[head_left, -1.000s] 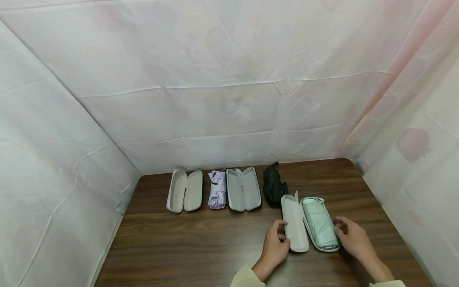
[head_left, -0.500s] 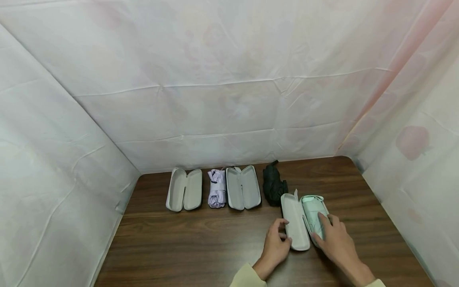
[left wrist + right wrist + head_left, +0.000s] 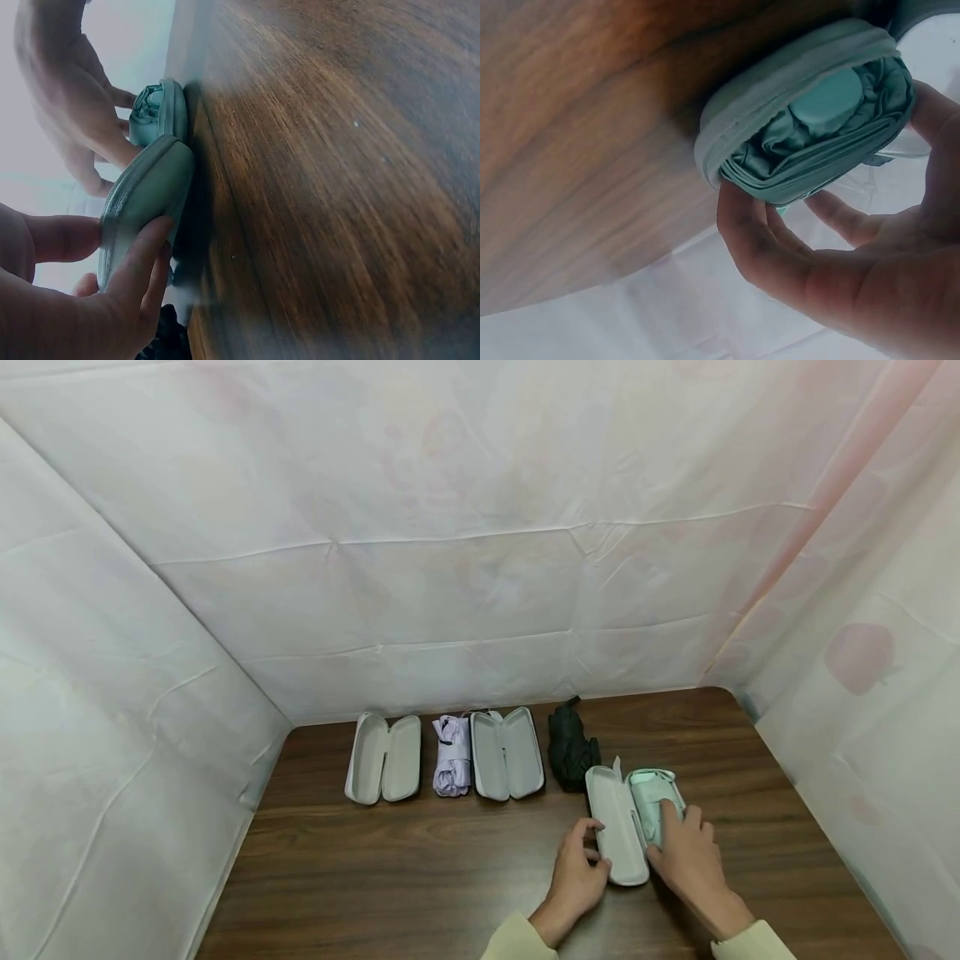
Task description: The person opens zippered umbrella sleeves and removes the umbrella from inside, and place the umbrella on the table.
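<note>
A pale zip case [image 3: 618,831] lies open like a book at the right of the table. In its right half sits a folded mint-green umbrella [image 3: 649,792], whose rounded handle end [image 3: 827,99] shows among the fabric folds in the right wrist view. My left hand [image 3: 576,870] pinches the outer edge of the case's left half between thumb and fingers. My right hand [image 3: 692,862] reaches over the umbrella and grips it from above, thumb on one side and fingers on the other, hiding its near end in the head view.
Left of the case lies a black folded umbrella [image 3: 572,750]. Farther left along the back edge are an open grey case [image 3: 491,760], a lilac folded umbrella [image 3: 452,758] and another open case [image 3: 402,760]. Cloth walls [image 3: 480,593] enclose the wooden table [image 3: 360,885].
My right hand has moved left from beside the case onto the mint umbrella and taken hold of it. The left hand has stayed at the case's edge.
</note>
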Demonstrator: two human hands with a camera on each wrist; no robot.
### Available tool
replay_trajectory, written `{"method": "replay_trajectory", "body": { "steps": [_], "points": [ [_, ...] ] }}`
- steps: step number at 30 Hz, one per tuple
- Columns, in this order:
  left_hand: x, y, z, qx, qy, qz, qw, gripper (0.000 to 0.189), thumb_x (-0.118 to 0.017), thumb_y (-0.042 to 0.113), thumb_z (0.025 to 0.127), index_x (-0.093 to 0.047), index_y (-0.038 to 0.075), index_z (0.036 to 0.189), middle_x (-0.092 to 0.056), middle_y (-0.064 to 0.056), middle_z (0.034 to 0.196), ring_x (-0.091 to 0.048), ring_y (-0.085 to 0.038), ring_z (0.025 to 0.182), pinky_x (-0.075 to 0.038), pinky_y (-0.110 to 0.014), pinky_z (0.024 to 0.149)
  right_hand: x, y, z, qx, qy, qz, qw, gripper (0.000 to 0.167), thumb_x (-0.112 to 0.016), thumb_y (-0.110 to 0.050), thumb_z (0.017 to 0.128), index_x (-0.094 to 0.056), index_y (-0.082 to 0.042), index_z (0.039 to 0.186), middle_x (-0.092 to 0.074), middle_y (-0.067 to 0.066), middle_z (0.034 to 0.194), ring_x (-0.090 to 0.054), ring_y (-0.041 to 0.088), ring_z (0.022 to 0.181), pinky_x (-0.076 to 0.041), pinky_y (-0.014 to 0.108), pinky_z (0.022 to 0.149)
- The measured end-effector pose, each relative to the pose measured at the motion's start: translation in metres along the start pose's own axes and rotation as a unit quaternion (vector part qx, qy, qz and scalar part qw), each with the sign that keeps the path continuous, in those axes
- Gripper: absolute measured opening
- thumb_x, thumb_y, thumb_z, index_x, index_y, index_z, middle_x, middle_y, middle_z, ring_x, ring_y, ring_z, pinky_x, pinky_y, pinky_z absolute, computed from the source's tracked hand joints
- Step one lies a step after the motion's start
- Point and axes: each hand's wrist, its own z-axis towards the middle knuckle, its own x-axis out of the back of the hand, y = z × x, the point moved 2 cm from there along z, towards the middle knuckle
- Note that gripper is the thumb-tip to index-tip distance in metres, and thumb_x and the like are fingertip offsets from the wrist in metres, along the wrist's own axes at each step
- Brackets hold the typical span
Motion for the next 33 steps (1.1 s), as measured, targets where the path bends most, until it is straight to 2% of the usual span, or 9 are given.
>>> {"method": "replay_trajectory", "body": {
  "steps": [6, 12, 17, 22, 28, 33],
  "points": [
    [0.000, -0.001, 0.001, -0.001, -0.002, 0.002, 1.0000, 0.045, -0.071, -0.012, 0.086, -0.063, 0.013, 0.123, -0.058, 0.000, 0.113, -0.060, -0.002, 0.081, -0.052, -0.023, 0.070, 0.000, -0.004, 0.003, -0.005, -0.008, 0.002, 1.0000, 0.071, -0.080, -0.007, 0.082, -0.040, 0.013, 0.137, -0.043, 0.041, 0.107, -0.058, 0.052, 0.078, -0.050, 0.056, 0.052],
    [-0.001, 0.000, 0.001, -0.003, -0.004, 0.000, 1.0000, 0.046, -0.071, -0.012, 0.085, -0.064, 0.011, 0.124, -0.058, -0.001, 0.113, -0.060, -0.002, 0.080, -0.053, -0.023, 0.071, -0.001, 0.001, 0.004, -0.004, -0.007, 0.018, 0.9998, 0.073, -0.082, -0.006, 0.081, -0.042, 0.015, 0.138, -0.045, 0.043, 0.110, -0.060, 0.046, 0.075, -0.052, 0.053, 0.054],
    [-0.002, 0.001, 0.002, -0.002, -0.004, 0.000, 1.0000, 0.045, -0.072, -0.012, 0.086, -0.064, 0.011, 0.124, -0.058, -0.002, 0.114, -0.059, -0.002, 0.079, -0.053, -0.023, 0.071, 0.008, 0.011, 0.007, -0.014, -0.015, 0.060, 0.9980, 0.074, -0.082, -0.009, 0.083, -0.043, 0.015, 0.141, -0.048, 0.048, 0.120, -0.064, 0.049, 0.081, -0.055, 0.056, 0.061],
    [-0.001, 0.003, 0.002, -0.006, -0.002, -0.001, 1.0000, 0.045, -0.073, -0.011, 0.086, -0.064, 0.010, 0.125, -0.059, -0.003, 0.116, -0.060, -0.002, 0.080, -0.053, -0.022, 0.072, 0.020, 0.023, 0.013, -0.024, -0.023, 0.095, 0.9949, 0.072, -0.082, -0.014, 0.086, -0.047, 0.015, 0.142, -0.058, 0.044, 0.121, -0.066, 0.048, 0.093, -0.055, 0.060, 0.071],
    [-0.004, 0.006, 0.004, -0.012, 0.004, -0.003, 0.9999, 0.045, -0.073, -0.011, 0.087, -0.064, 0.010, 0.126, -0.060, -0.004, 0.116, -0.060, -0.001, 0.080, -0.053, -0.021, 0.071, 0.032, 0.034, 0.017, -0.038, -0.037, 0.125, 0.9907, 0.066, -0.078, -0.015, 0.090, -0.049, 0.011, 0.143, -0.058, 0.042, 0.132, -0.068, 0.047, 0.100, -0.057, 0.054, 0.072],
    [-0.009, 0.009, 0.006, -0.022, 0.010, 0.003, 0.9997, 0.044, -0.072, -0.010, 0.087, -0.064, 0.009, 0.126, -0.059, -0.004, 0.115, -0.059, 0.000, 0.079, -0.053, -0.021, 0.071, 0.041, 0.039, 0.016, -0.036, -0.022, 0.136, 0.9898, 0.064, -0.077, -0.015, 0.091, -0.050, 0.009, 0.143, -0.059, 0.042, 0.131, -0.067, 0.052, 0.104, -0.057, 0.054, 0.073]
  ]
}}
